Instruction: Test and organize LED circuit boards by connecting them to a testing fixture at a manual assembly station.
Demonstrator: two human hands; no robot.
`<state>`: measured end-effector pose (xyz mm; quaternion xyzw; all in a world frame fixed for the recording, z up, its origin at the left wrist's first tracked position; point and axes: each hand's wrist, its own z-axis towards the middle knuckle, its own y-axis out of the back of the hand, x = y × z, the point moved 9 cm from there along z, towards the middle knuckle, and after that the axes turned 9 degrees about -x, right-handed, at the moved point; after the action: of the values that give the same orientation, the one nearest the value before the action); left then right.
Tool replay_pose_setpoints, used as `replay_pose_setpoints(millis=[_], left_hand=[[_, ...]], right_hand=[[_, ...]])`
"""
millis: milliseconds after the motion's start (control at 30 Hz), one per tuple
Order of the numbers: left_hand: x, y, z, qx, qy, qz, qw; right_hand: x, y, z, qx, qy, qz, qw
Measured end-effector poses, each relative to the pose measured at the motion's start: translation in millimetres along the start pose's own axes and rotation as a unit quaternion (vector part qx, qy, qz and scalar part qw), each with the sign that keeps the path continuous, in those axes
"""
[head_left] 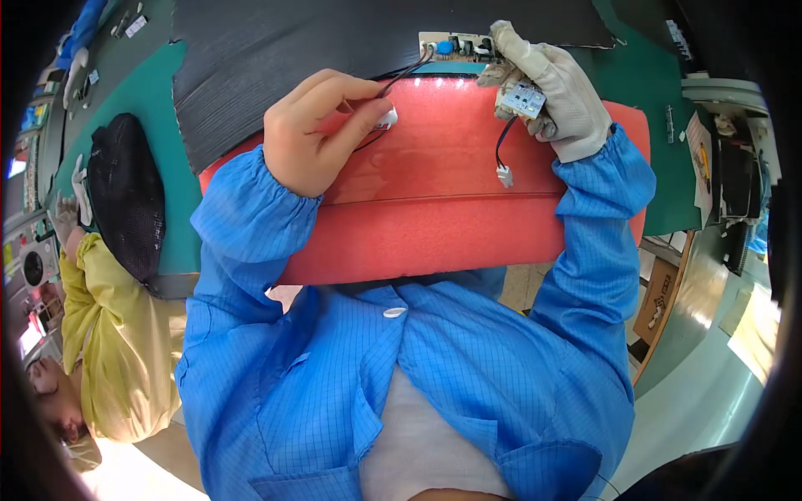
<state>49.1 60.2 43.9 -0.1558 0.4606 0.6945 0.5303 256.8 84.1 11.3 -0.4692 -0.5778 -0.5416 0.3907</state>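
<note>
My bare left hand (311, 134) is closed in a pinch on dark wires; a small white connector (388, 118) shows just past the thumb. Those wires (408, 70) run up to the left end of a narrow circuit board (455, 47) carrying a blue part and several black ones. In a white glove, my right hand (568, 96) grips the right end of that board. The same hand also holds a smaller silver-white board (525, 99), from which a short dark lead hangs with a white plug (505, 175) at its end.
Red foam (434, 230) lies under both hands, in front of a black sheet (292, 50) on the green bench mat (601, 71). A black mesh bag (127, 196) is at left, near a person in yellow (125, 334). Papers and a pencil (700, 159) lie at right.
</note>
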Motion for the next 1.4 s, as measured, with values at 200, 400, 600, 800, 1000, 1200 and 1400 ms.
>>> replay_pose_setpoints(millis=[200,400,600,800,1000,1200,1400], left_hand=[[2.0,3.0,-0.8,-0.016,-0.005,-0.002,1.0],[8.8,-10.7,-3.3,0.043,0.012,0.062,0.997],[20.0,-6.8,0.5,-0.012,0.18,-0.203,0.962],[60.2,18.6,24.4,0.086,0.251,-0.208,0.941],[21.2,3.8,-11.9,0.443,0.153,-0.386,0.794],[1.5,-15.1,-35.4,0.537,0.178,-0.364,0.74],[-59.0,-25.7,-59.0,0.619,0.01,-0.367,0.694]], right_hand=[[-16.1,2.7,2.0,0.048,-0.047,-0.01,0.998],[-13.4,2.8,2.3,0.019,-0.031,-0.018,0.999],[5.3,-4.1,-3.7,0.025,-0.03,-0.006,0.999],[12.4,-22.5,-19.2,0.1,-0.081,0.027,0.991],[11.6,-52.8,-53.8,0.356,-0.093,0.003,0.93],[40.7,-70.5,-72.3,0.434,-0.011,-0.026,0.9],[43.4,-97.7,-95.0,0.534,0.139,-0.142,0.822]])
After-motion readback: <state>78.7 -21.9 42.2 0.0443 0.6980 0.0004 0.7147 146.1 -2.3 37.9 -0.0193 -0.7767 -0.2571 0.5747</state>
